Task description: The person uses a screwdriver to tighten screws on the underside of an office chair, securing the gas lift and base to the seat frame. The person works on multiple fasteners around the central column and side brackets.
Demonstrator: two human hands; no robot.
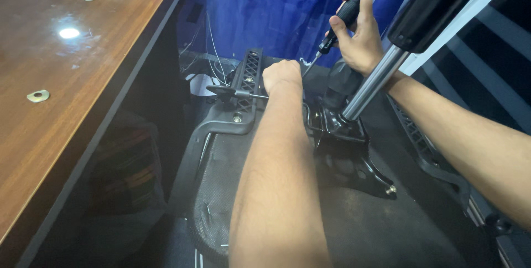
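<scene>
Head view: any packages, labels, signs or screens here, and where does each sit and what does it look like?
None show: no package, label, sign or screen.
Right hand grips a black-handled screwdriver.
Left hand rests on the upturned black chair base.
Brown wooden tabletop at the left.

Table [50, 80] at left; overturned chair seat [354, 229] right of it; gas cylinder [376, 80] rising from seat middle; armrest bracket [243, 91] between table and cylinder; curtain [276, 8] behind.

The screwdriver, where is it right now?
In the head view the screwdriver is at upper centre-right, gripped by the right hand, its tip angled down toward the left hand on the upturned office chair's underside, beside the chrome gas-lift column.
</scene>
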